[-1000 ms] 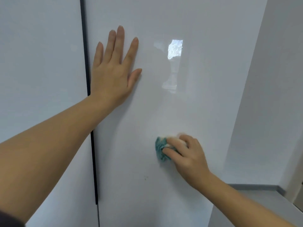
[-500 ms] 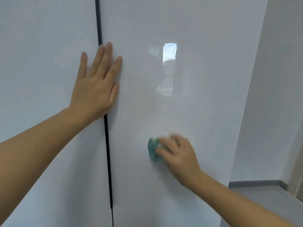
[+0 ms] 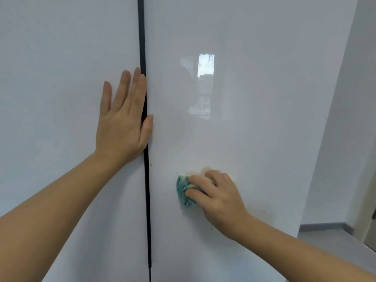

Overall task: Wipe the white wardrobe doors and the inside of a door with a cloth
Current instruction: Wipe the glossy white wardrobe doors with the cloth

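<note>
Two glossy white wardrobe doors fill the view, the left door [image 3: 61,98] and the right door [image 3: 254,108], split by a dark vertical gap [image 3: 143,47]. My left hand [image 3: 122,123] lies flat and open on the left door, its thumb across the gap onto the right door. My right hand [image 3: 217,196] presses a bunched teal cloth [image 3: 183,192] against the lower middle of the right door. Most of the cloth is hidden under my fingers. Small yellowish specks mark the right door near the cloth.
A white wall [image 3: 350,139] stands to the right of the wardrobe. A grey skirting and floor [image 3: 325,233] show at the lower right. A window reflection [image 3: 205,66] shines on the right door.
My left hand has slid left from the right door across the gap onto the left door. My right hand has kept the cloth on the same lower area of the right door.
</note>
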`<state>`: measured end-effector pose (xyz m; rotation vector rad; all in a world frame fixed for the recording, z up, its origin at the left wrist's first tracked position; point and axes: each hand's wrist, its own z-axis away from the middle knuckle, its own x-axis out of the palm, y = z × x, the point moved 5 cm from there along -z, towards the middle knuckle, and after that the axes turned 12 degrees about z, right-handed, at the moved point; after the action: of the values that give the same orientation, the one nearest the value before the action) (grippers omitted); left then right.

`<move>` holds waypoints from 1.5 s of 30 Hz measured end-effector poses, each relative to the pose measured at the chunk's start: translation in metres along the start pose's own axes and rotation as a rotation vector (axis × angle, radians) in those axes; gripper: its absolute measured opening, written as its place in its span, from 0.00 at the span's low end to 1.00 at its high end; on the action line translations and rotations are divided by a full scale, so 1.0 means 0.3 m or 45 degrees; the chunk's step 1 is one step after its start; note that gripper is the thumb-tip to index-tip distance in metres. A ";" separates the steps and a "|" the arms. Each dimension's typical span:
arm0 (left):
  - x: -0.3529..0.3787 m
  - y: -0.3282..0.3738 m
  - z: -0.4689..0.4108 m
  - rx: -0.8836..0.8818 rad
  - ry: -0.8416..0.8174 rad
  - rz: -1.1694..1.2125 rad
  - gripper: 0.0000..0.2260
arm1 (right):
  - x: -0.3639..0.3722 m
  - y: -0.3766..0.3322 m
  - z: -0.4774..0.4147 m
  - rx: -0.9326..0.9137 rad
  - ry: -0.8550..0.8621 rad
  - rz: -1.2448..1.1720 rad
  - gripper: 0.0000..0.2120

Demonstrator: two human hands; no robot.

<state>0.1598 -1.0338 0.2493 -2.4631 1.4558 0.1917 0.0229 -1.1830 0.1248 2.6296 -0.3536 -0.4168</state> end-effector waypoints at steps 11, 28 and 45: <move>0.001 -0.001 0.009 0.010 -0.017 0.006 0.30 | -0.059 0.125 -0.381 0.368 0.151 -0.105 0.14; -0.011 -0.027 0.022 0.117 0.037 0.172 0.23 | 0.002 -0.050 -0.397 0.346 0.181 -0.148 0.11; -0.049 -0.037 0.030 0.155 0.044 0.109 0.23 | -0.051 0.033 -0.503 0.494 0.238 -0.270 0.14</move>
<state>0.1626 -1.0138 0.2462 -2.3210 1.5413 0.0759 0.0592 -1.1276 0.2614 3.0703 -0.1005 -0.1780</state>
